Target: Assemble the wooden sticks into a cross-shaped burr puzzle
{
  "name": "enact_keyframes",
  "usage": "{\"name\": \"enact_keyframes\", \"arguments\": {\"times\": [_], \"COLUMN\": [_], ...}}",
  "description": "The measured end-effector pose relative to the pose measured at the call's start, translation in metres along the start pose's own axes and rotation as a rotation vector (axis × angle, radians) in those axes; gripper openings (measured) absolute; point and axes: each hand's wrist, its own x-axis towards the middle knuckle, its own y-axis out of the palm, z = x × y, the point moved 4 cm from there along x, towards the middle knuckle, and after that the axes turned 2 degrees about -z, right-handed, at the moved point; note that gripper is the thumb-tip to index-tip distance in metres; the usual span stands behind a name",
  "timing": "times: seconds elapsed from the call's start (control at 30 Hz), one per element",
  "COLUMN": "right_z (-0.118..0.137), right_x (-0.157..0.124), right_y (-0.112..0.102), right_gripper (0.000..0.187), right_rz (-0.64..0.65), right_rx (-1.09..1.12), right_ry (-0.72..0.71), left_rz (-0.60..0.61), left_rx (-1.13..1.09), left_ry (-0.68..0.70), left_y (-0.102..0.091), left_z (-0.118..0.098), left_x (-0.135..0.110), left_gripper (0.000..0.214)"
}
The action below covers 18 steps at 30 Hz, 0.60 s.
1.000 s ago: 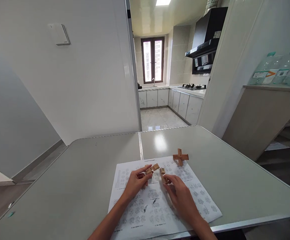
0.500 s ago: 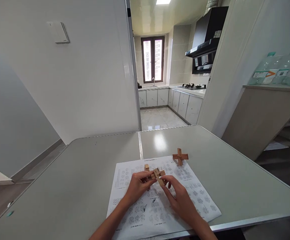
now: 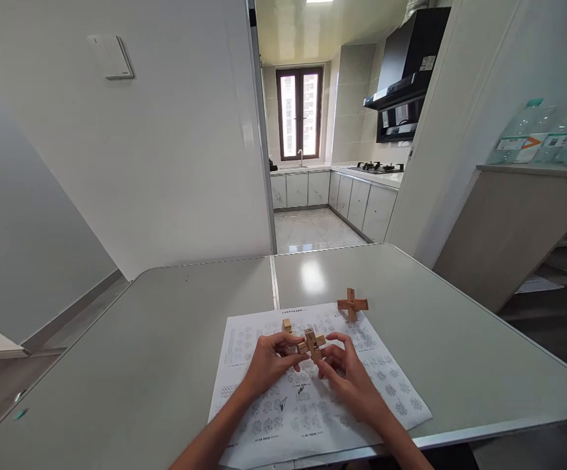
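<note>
Several notched wooden sticks with marks on them form a small, partly interlocked wooden burr puzzle (image 3: pixel 311 341), raised over the printed sheet (image 3: pixel 322 427). My left hand (image 3: pixel 269 360) pinches its left side between thumb and fingers. On the other side, my right hand (image 3: pixel 346 369) has its thumb at the lower end of the tilted front stick, with curled fingers close behind and the index finger lifted beside the right end. A loose light wooden block (image 3: pixel 287 324) sits on the paper just beyond my left fingers. My fingers hide part of the puzzle.
A cross-shaped wooden puzzle (image 3: pixel 352 305) stands at the sheet's far right corner. The grey-green table (image 3: pixel 131 365) has a seam down its middle. Plastic bottles (image 3: pixel 532 134) stand on a cabinet at right; a kitchen lies beyond the doorway.
The front stick has turned more upright and its marked end faces me differently. My right index finger has lifted away from it, while the thumb has slid lower. My left hand stays put.
</note>
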Motion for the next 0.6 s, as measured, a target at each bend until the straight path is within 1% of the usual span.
{"name": "enact_keyframes", "arguments": {"times": [0.07, 0.13, 0.27, 0.4, 0.5, 0.6], "right_z": [0.000, 0.001, -0.003, -0.006, 0.000, 0.014], "right_x": [0.001, 0.002, 0.003, 0.003, 0.003, 0.003], "right_y": [-0.001, -0.001, -0.002, -0.003, -0.005, -0.006], "right_gripper": [0.056, 0.059, 0.058, 0.061, 0.062, 0.056], "right_rz": [0.013, 0.035, 0.077, 0.063, 0.047, 0.058], "right_rx": [0.082, 0.120, 0.109, 0.102, 0.103, 0.081], "right_ry": [0.031, 0.045, 0.055, 0.058, 0.072, 0.064], "left_rz": [-0.001, -0.002, -0.010, -0.014, -0.020, -0.007], "left_rx": [-0.023, -0.031, -0.022, 0.011, 0.031, 0.025], "left_ry": [0.000, 0.001, 0.017, 0.044, 0.061, 0.056], "left_y": [0.000, 0.000, 0.000, 0.002, 0.004, 0.004], "left_z": [0.001, 0.001, 0.001, -0.003, -0.007, -0.009], "left_x": [0.000, 0.000, 0.000, -0.002, -0.004, -0.005], "left_gripper": [0.039, 0.038, 0.037, 0.034, 0.033, 0.034]}}
